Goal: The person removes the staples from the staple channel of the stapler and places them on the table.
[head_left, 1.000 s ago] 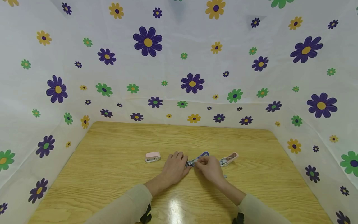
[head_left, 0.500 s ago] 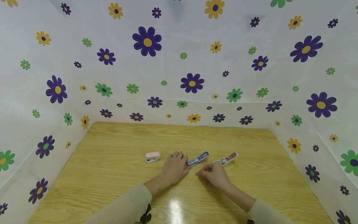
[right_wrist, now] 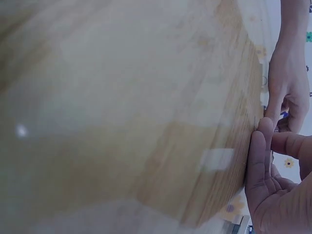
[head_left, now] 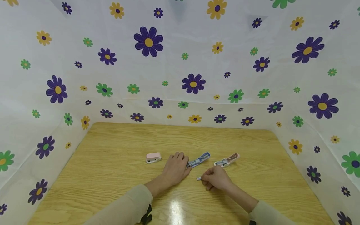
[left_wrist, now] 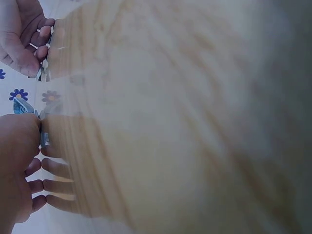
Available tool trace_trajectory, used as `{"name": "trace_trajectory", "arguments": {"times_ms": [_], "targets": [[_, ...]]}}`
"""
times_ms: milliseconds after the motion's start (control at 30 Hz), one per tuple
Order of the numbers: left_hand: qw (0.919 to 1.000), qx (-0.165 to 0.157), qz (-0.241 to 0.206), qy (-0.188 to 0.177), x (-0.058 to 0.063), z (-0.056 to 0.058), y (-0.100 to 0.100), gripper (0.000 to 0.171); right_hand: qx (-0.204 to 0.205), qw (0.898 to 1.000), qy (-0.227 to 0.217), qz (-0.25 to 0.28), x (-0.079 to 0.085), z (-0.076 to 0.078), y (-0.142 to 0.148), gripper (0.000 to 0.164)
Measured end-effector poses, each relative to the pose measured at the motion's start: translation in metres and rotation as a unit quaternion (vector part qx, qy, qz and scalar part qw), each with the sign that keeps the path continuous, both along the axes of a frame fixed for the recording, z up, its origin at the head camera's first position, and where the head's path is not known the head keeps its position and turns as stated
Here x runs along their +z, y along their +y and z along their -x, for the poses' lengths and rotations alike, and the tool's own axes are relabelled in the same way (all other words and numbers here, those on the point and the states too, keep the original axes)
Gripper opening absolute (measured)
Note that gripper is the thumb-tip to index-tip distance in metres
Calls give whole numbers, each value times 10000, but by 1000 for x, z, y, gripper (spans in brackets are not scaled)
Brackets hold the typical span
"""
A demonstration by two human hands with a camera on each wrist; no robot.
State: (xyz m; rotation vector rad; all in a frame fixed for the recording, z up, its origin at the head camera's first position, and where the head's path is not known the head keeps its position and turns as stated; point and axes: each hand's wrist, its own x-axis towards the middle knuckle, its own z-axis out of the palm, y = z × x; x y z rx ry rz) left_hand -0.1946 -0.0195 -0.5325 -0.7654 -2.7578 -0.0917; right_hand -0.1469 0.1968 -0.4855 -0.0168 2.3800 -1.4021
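Observation:
A blue stapler point(head_left: 200, 159) lies opened out on the table in the head view. My left hand point(head_left: 176, 167) holds its near-left end, thumb along the front side; that end is partly hidden by the hand. In the left wrist view the left hand point(left_wrist: 17, 168) has its fingertips down at the tabletop. My right hand point(head_left: 217, 178) is low over the table, right of and nearer than the stapler. Between its thumb and fingers it pinches a small grey staple strip point(head_left: 199, 178), whose left end sticks out.
A pink-and-white stapler point(head_left: 153, 157), folded closed, stands left of the left hand. Another pink-and-white stapler point(head_left: 228, 159) lies opened out just beyond the right hand. The wooden table point(head_left: 126, 140) is bordered by a flower-patterned white sheet point(head_left: 174, 68).
My right hand has drawn back from the blue stapler toward the near side, with the staple strip now showing at its fingertips. The left hand and the staplers have stayed in place.

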Motion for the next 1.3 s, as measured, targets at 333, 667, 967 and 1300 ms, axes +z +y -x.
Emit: {"name": "trace_trajectory", "arguments": {"times_ms": [333, 667, 967, 1300], "targets": [[9974, -142, -171, -681, 7, -1, -8, 41, 131, 9995, -27, -275, 8, 0, -1, 15], [9917, -341, -1094, -585, 26, -21, -61, 34, 669, 9801, 1619, -932, 11, 7, -18, 13], [9925, -478, -1032, 456, 32, -24, -121, 35, 1477, 9289, 3102, -1385, 11, 20, -54, 15], [9917, -81, -1273, 175, 14, -10, -171, 41, 2729, 8174, 4337, -2634, 11, 40, -89, 31]]}}
